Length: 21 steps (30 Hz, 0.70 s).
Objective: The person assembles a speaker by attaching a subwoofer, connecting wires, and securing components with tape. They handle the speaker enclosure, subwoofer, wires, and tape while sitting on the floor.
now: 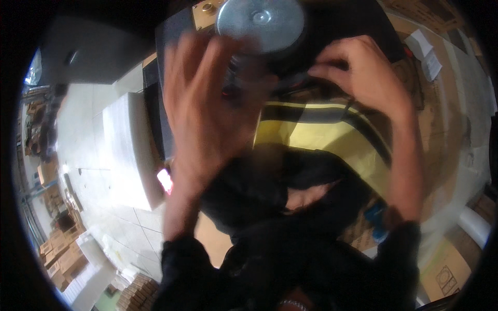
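A round grey metal disc (262, 23), with a small raised centre, sits on a black part at the top middle. My left hand (207, 98) is raised just left of and below the disc. It is smeared by motion, so its grip does not show. To the right of the disc, my right hand (358, 72) has thumb and fingers bent together as in a pinch. What lies between its fingertips is too dark to make out. A yellow panel with black bands (316, 129) spreads below and between my hands.
A gold-coloured plate (205, 14) with a round knob shows at the top left of the disc. On the left stands a white foam block (129, 150) above a tiled floor. Cardboard (436, 129) covers the right side. Several boxes (65, 254) are stacked at the lower left.
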{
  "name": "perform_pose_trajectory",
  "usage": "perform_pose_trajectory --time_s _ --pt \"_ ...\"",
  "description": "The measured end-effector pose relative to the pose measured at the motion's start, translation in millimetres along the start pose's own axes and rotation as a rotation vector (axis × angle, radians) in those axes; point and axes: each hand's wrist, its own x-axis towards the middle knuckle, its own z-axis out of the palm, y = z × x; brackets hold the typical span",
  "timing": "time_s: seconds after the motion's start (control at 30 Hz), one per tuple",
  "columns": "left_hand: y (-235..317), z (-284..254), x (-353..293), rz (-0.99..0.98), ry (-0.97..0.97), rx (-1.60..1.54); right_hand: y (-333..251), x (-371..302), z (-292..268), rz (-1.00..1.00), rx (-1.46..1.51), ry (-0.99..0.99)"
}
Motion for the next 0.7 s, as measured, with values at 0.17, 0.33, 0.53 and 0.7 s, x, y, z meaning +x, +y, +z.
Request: perform_pose_trajectory --time_s 0.17,0.33,0.53,0.7 --pt "61.4 52.5 -51.2 -1.028 -0.272 -1.063 14.5 9.8 -6.2 -0.159 -0.063 0.009" --pt "67.1 101.0 -47.1 -1.134 -0.045 -1.340 21.4 18.0 -11.7 -0.123 -0.056 -0.054" --pt "66.7 108.1 -39.6 -1.180 0.047 -1.332 22.2 22.5 -8.9 -0.093 -0.058 -0.066" --pt "69.9 109.5 -40.8 -1.165 0.106 -1.287 13.9 30.0 -16.7 -0.079 -0.070 -0.124"
